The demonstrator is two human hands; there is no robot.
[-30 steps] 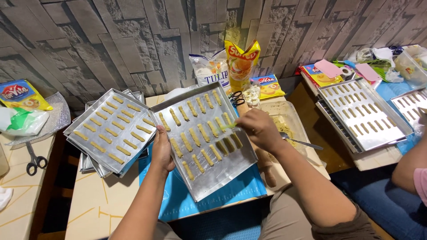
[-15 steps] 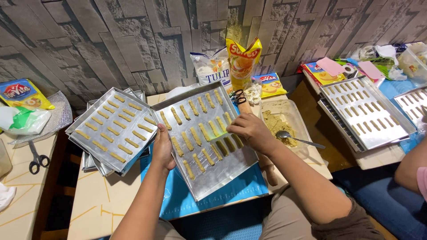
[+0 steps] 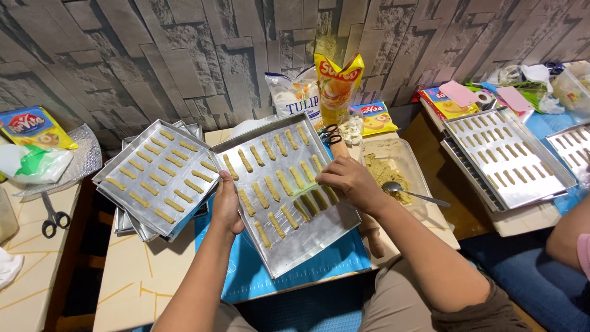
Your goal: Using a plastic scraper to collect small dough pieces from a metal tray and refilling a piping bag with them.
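A metal baking tray [image 3: 307, 243] lies tilted on a blue mat [image 3: 319, 264] before me, lined with rows of small dough sticks [image 3: 284, 183]. My left hand [image 3: 226, 205] grips the tray's left edge. My right hand [image 3: 347, 182] rests on the tray's right side, fingers curled over the dough sticks there; whether it pinches one I cannot tell.
A second filled tray [image 3: 157, 178] sits on a stack at the left. A clear container of dough with a spoon [image 3: 415, 194] stands to the right. Bags [image 3: 337, 86] line the wall, scissors [image 3: 52, 216] lie far left, another person's arm [image 3: 568, 237] and trays [image 3: 507, 157] are right.
My right hand has slid leftward from the tray's right edge onto the dough sticks. The left hand keeps its grip on the tray's edge.
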